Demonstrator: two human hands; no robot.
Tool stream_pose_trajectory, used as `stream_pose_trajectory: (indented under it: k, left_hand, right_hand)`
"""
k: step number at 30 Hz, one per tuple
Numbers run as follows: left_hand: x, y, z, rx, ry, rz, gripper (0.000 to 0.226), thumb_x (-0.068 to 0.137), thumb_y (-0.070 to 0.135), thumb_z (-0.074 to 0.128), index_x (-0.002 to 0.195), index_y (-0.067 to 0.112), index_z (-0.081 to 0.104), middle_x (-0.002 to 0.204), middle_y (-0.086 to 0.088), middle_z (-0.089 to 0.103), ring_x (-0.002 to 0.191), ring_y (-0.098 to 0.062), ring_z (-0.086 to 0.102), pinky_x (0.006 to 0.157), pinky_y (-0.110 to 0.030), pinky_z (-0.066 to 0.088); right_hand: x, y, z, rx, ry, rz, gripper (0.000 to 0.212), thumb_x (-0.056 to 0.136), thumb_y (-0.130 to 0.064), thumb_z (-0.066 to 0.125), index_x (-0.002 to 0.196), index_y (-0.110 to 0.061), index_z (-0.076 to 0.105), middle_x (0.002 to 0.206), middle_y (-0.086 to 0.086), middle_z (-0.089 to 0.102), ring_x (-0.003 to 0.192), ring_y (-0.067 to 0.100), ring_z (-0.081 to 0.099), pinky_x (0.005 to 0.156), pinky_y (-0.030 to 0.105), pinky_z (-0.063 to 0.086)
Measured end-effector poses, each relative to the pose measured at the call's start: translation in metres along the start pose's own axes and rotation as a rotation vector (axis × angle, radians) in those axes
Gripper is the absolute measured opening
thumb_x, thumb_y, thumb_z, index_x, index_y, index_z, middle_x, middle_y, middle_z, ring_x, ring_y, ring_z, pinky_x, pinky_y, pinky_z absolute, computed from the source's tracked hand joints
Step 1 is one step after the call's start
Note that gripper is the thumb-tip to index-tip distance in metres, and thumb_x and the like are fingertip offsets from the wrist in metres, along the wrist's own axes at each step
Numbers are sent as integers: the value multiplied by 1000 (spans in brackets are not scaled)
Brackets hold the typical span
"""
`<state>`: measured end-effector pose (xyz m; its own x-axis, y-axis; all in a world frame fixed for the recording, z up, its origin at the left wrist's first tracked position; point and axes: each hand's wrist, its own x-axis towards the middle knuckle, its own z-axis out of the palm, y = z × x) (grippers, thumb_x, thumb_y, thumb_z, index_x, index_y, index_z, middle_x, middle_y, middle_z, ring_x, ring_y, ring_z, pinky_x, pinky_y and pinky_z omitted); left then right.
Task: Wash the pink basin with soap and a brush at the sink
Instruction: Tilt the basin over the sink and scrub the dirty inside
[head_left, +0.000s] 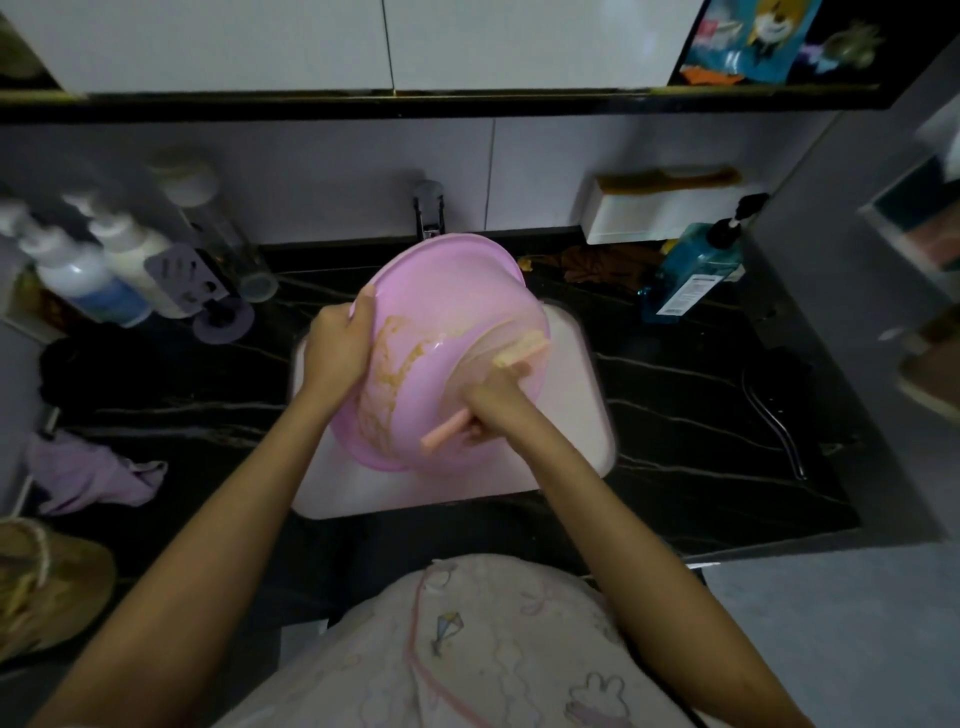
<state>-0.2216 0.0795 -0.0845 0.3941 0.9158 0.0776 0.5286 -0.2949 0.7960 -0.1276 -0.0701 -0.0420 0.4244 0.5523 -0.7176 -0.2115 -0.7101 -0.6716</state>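
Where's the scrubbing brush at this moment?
In the head view the brush sits just right of centre, gripped by the right hand, its bristles against the pink basin that the left hand holds tilted over the white sink.

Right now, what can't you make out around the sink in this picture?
Head view only:
White rectangular sink: its drain is hidden under the tilted pink plastic basin.
Grey metal faucet: spout cut off by the basin's rim; running water unclear.
Pink-handled scrubbing brush: bristles motion-blurred.
Blue pump bottle: label too small to read.
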Motion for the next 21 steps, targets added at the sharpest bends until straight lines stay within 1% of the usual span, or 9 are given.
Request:
stream_pose_trajectory:
  k: [2,5,8,10,12,13,15,17,21]
  left_hand:
    - [0,3,2,1,-4,4,59,99,39,40,47,13,32,47,0,36,51,-14,33,56,-33,24]
    - [3,-2,-1,-3,5,-9,59,99,40,40,47,13,31,47,-2,35,50,-14,31,55,-34,24]
    - [4,-9,-4,-20,1,-42,59,96,47,38,50,10,33,52,-7,38,54,-16,33,56,-35,28]
    - [0,-9,-3,-26,0,-22,59,96,46,38,50,11,34,51,-6,39,55,-17,35,57,-35,28]
    - [0,-9,-1,-36,1,-14,59,96,45,38,49,11,34,51,-6,41,57,-20,38,58,-35,30]
    - [1,-9,-2,-39,1,-25,59,96,47,38,49,10,36,53,-9,43,58,-20,39,58,-35,30]
    - [5,-10,-3,-30,-6,-55,60,93,52,36,50,9,37,56,-12,44,59,-20,40,58,-35,31]
    - [5,-10,-5,-23,-13,-63,60,90,55,34,49,10,34,54,-10,41,57,-21,37,57,-35,29]
    - [1,-5,-2,-38,-14,-21,60,98,43,39,47,14,31,48,-3,36,54,-18,34,57,-35,27]
  right_hand:
    - [3,14,-2,-30,-41,61,39,96,-7,37,132,9,38,70,11,55,62,21,57,64,33,51]
    - [-29,27,16,-110,-265,86,17,96,-8,39,84,-1,50,44,3,54,42,12,50,46,25,51]
    - [-19,16,16,-69,-95,-27,31,95,-8,38,122,7,38,51,10,53,35,13,48,39,23,49]
    - [12,16,0,-74,72,-58,60,95,-9,38,146,-1,8,73,16,56,56,22,60,56,33,56]
    - [18,29,3,-151,30,77,40,97,-10,37,136,-4,33,78,23,57,71,29,61,76,42,55]
    - [9,37,12,-164,-114,139,23,97,-9,35,115,-3,49,81,25,59,65,25,58,75,41,55]
    - [-15,43,20,-96,-278,116,19,96,-7,32,89,-1,48,84,26,67,50,16,49,55,29,54]
    - [-6,32,11,-21,-184,60,16,95,-7,30,95,1,45,63,18,68,37,12,45,43,21,49]
    - [43,27,-26,10,9,96,29,90,-5,32,113,8,44,74,17,64,32,12,41,68,35,54]
